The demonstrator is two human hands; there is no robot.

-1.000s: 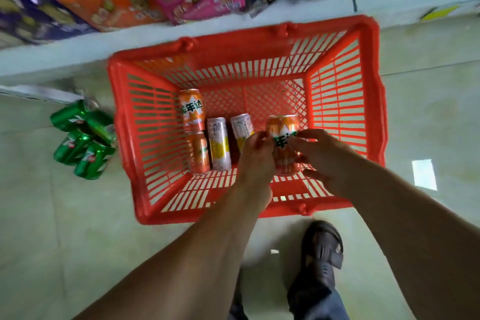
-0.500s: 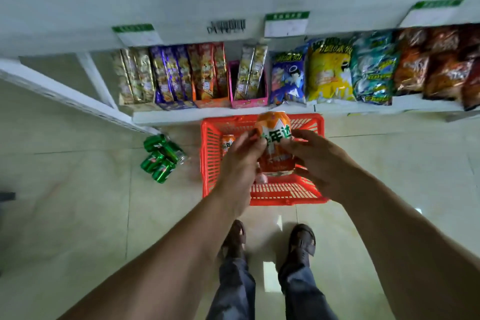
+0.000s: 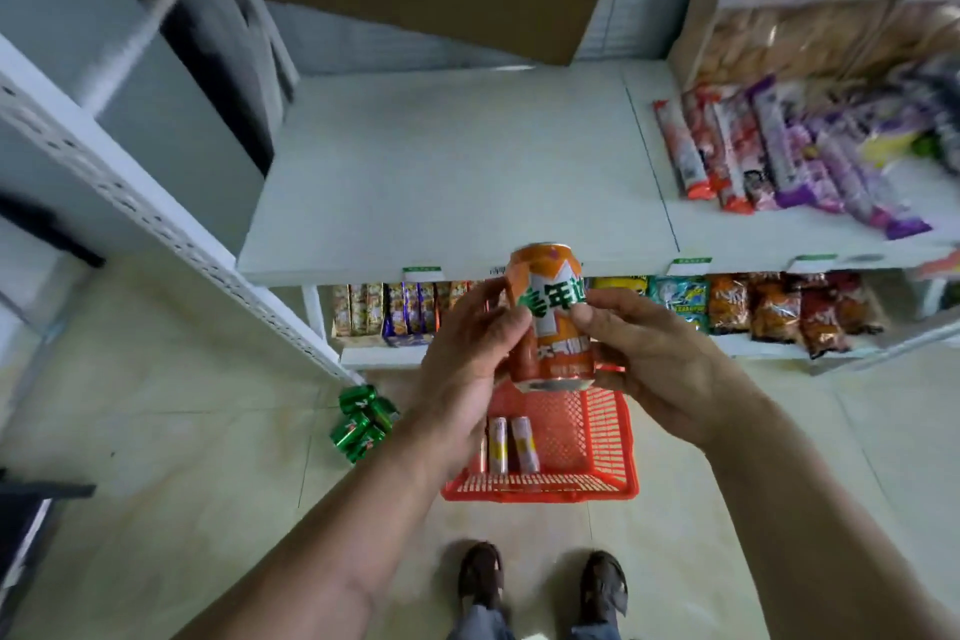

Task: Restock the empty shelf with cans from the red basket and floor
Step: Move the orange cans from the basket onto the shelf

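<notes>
Below shelf (image 3: 457, 172); both hands grip orange can (image 3: 551, 322).

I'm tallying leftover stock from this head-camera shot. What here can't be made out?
- Red basket: the left hand, right hand and the orange can they hold cover its far part; only two pale cans show, so the total is unknown.
- Green cans: piled and small, count uncertain.
- Price tags on the shelf edge: too small to read.
- Left rack: motion-blurred.

Both hands, the left hand (image 3: 467, 353) and the right hand (image 3: 649, 359), hold an orange can (image 3: 553, 312) upright above the red basket (image 3: 587, 431), in front of the empty shelf (image 3: 457, 172). Green cans (image 3: 363, 421) lie on the floor (image 3: 182, 405).
</notes>
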